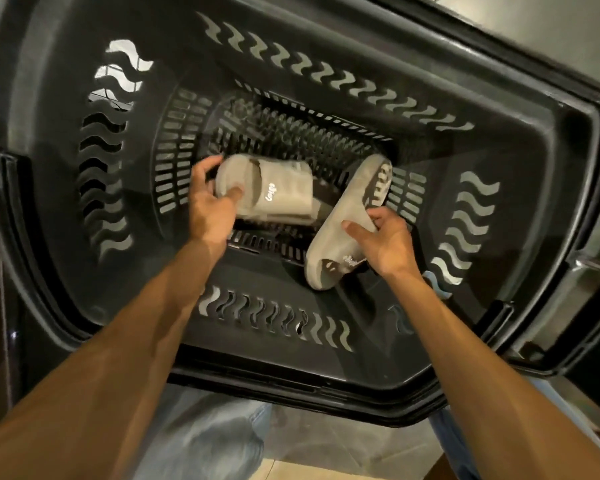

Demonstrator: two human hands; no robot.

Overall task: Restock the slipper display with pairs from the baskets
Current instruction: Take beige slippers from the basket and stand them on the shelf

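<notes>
Fingers [201, 174] of left hand [210, 206] grasp beige slipper [278, 188], frame centre; right hand [390, 242] grips second slipper [347, 220], tilted, beside it. Both inside black basket [551, 168]. Display unseen; restocking not yet done.

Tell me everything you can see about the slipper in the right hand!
It is a greyish-beige slide slipper that looks like soft foam, with a thick sole, a wide strap bearing a white script logo and a dark brown inside. It is tipped on its side, dark tread showing at the far end. The right hand grips its middle, down inside the black plastic basket.
</notes>
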